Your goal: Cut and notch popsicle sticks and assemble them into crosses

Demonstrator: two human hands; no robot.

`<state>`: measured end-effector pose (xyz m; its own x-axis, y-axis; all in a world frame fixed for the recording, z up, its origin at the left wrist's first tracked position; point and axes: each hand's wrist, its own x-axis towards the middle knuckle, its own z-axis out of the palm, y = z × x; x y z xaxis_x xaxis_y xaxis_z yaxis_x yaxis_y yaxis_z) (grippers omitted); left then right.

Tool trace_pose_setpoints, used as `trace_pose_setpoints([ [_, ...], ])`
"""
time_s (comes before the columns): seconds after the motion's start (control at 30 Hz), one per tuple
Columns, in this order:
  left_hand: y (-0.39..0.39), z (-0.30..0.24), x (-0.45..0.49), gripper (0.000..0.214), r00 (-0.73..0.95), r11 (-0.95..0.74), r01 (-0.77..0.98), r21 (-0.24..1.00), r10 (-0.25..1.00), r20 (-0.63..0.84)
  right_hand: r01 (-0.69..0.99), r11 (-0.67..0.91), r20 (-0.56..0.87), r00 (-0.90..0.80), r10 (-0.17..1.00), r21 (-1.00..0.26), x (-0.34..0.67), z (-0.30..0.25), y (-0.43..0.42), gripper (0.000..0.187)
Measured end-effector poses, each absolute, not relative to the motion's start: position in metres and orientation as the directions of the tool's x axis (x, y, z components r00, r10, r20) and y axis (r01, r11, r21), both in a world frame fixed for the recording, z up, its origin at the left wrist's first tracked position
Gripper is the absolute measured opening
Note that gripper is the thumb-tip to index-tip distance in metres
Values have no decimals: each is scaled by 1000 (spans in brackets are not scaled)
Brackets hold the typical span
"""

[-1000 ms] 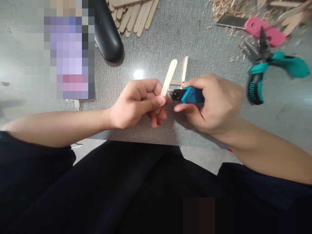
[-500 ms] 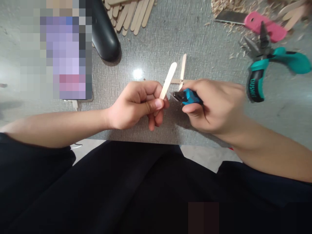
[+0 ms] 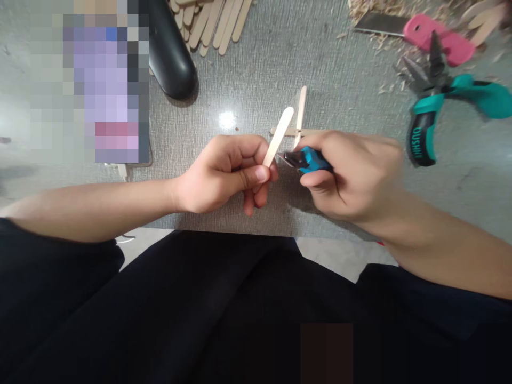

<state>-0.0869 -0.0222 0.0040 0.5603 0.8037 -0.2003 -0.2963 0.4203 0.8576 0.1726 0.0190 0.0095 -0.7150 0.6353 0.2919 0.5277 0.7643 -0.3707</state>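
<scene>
My left hand (image 3: 224,173) is closed round a wooden craft stick (image 3: 279,136), which points up and to the right from between thumb and fingers. My right hand (image 3: 352,173) is closed on a blue and black utility knife (image 3: 306,159), whose tip rests against the stick just above my left thumb. Behind both hands, a small cross of glued craft sticks (image 3: 299,114) lies flat on the grey table (image 3: 260,80).
Teal-handled pliers (image 3: 436,106) lie open at the right, with a pink-handled blade (image 3: 424,37) and wood shavings behind them. A pile of craft sticks (image 3: 216,21) and a black rounded object (image 3: 168,53) sit at the back left. A blurred phone (image 3: 106,80) lies left. The table edge runs below my hands.
The knife has turned in my right hand, so less of its blue body shows, and its tip has come to the stick. The stick has tilted slightly more to the right.
</scene>
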Motion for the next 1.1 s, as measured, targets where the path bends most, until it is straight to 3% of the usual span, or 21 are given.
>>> trace_pose_setpoints([
  [0.2,-25,3,-88,57,545,410,-289,865,813,-204,495,746,248,-732,634,-446,173,12,19,65],
  [0.4,-26,2,-89,51,551,401,-267,876,809,-203,537,740,214,-731,648,-405,172,10,16,67],
  [0.53,-29,0,-89,35,553,320,-232,918,820,-146,514,752,119,-788,604,-412,174,14,16,69],
  [0.73,-33,0,-88,26,499,134,-146,980,866,-44,441,791,181,-814,551,-425,174,18,13,59],
  [0.9,-32,0,-87,30,469,-5,-84,996,882,44,476,731,99,-802,589,-490,173,20,11,59],
  [1.1,-29,2,-87,30,480,50,-19,999,877,-35,491,522,-52,-762,646,-697,174,25,16,64],
])
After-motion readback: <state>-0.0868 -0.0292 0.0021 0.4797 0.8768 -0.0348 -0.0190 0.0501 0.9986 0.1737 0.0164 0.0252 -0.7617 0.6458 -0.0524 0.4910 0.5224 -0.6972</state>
